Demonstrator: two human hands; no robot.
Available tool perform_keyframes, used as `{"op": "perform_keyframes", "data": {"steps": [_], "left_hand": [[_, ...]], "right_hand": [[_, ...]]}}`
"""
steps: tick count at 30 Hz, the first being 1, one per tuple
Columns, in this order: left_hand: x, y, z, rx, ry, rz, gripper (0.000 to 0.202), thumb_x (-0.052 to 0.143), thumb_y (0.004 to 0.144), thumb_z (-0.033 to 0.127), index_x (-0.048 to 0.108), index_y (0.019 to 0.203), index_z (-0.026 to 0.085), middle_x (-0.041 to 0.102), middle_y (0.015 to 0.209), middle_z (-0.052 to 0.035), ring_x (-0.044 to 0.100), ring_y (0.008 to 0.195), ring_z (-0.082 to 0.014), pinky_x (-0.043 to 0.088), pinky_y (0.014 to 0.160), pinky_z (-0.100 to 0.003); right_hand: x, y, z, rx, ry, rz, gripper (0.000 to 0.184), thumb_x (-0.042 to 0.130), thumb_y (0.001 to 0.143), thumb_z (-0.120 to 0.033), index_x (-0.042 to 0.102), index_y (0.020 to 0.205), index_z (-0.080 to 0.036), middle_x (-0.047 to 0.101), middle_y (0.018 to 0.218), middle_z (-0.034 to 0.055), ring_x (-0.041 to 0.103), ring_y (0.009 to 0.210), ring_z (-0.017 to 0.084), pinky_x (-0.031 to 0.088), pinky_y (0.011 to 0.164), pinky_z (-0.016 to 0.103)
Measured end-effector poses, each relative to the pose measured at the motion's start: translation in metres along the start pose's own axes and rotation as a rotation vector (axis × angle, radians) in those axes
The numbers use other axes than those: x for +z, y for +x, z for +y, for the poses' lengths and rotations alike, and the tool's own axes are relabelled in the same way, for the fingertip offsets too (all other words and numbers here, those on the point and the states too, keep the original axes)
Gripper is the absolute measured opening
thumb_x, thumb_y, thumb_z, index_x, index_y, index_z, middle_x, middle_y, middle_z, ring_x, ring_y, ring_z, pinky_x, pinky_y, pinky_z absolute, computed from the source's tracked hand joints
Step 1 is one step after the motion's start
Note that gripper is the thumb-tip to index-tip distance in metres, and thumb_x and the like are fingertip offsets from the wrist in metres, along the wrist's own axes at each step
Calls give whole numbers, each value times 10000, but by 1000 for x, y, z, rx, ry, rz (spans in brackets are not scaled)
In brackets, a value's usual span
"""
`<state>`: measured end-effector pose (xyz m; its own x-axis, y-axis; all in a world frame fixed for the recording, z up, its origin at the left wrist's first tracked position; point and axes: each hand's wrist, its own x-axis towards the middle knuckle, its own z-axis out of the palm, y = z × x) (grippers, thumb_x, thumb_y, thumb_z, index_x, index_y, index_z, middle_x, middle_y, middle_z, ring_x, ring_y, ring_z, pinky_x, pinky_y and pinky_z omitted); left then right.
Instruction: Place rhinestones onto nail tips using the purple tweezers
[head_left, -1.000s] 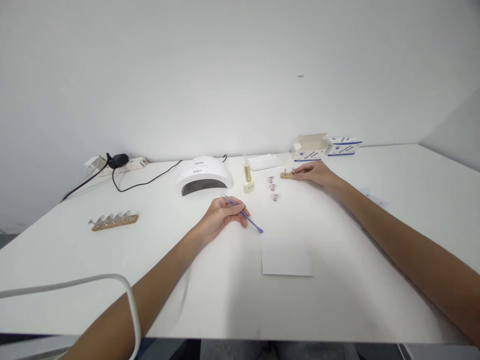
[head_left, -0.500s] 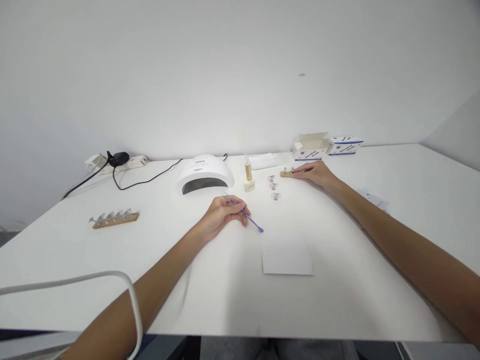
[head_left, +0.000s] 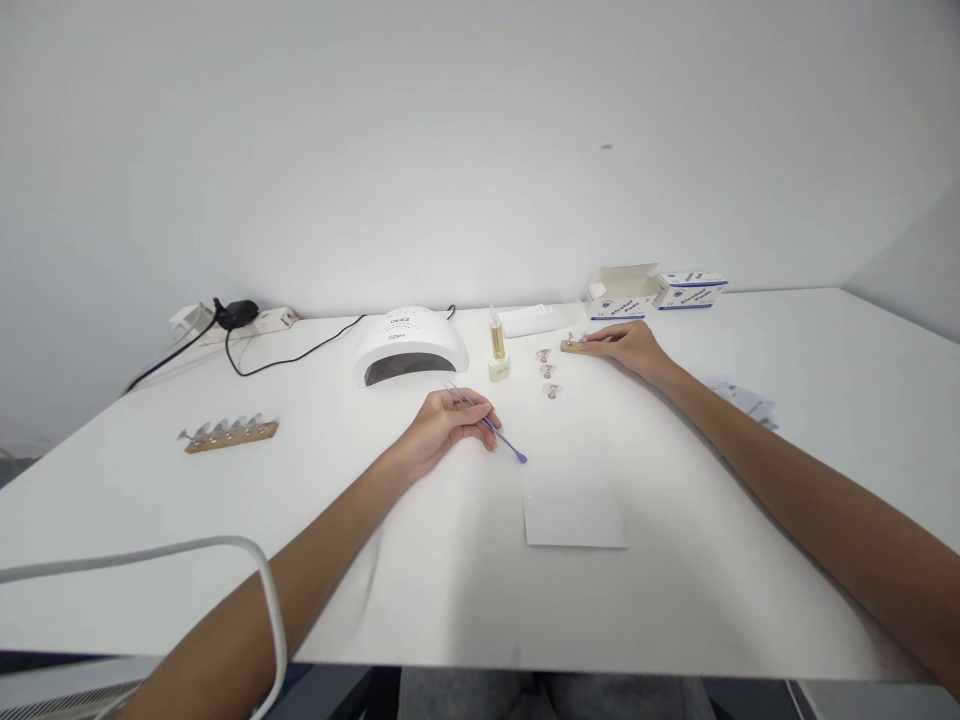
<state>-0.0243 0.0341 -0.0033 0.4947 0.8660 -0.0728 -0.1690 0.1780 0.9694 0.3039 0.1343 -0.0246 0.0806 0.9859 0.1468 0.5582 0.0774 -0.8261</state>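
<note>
Pinched in my left hand (head_left: 454,425) is a pair of purple tweezers (head_left: 504,440). Its two thin tips point up and left, and its flat paddle end points down toward the white paper. My right hand (head_left: 626,345) reaches to the far middle of the table. Its fingers are closed at the right end of a short wooden stand (head_left: 571,347), on a small nail tip holder there, mostly hidden by the fingertips. Another holder stands on the left part of that stand. Three clear nail tips (head_left: 547,371) on round metal bases sit in a column just left of it.
Behind my left hand stands a white nail lamp (head_left: 412,340), with a gold-and-cream bottle (head_left: 498,355) beside it. Alcohol pad boxes (head_left: 621,295) are at the wall. White paper (head_left: 574,515) lies in front. A second wooden stand (head_left: 232,436) with several nail tips is left. A cable (head_left: 217,545) crosses my left forearm.
My right fingers have shifted very slightly left along the short stand. My left hand and the tweezers stay put; the view has tilted a little.
</note>
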Motion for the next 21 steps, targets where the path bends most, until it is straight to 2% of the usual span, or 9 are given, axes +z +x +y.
{"op": "perform_keyframes", "data": {"steps": [8,13,21], "left_hand": [[-1,-1,0,0,1,-6,156,673,795,212,628,801,63,676,823,-138,658,625,-212,520,671,-406],[0,-1,0,4,3,-6,171,681,791,224,631,799,60,676,819,-141,656,628,-213,523,669,-407],[-1,-1,0,-1,-4,-3,191,691,783,246,642,803,61,683,821,-143,657,626,-212,525,665,-410]], "right_hand": [[1,-2,-3,-2,8,-8,378,785,606,-478,775,847,-187,735,913,74,629,803,211,472,620,283],[1,-2,-4,4,10,-19,406,779,603,-500,773,861,-185,734,888,73,625,766,202,471,601,284],[-8,-2,-6,48,46,-111,394,801,605,-460,758,901,-205,723,955,70,642,834,218,513,706,322]]}}
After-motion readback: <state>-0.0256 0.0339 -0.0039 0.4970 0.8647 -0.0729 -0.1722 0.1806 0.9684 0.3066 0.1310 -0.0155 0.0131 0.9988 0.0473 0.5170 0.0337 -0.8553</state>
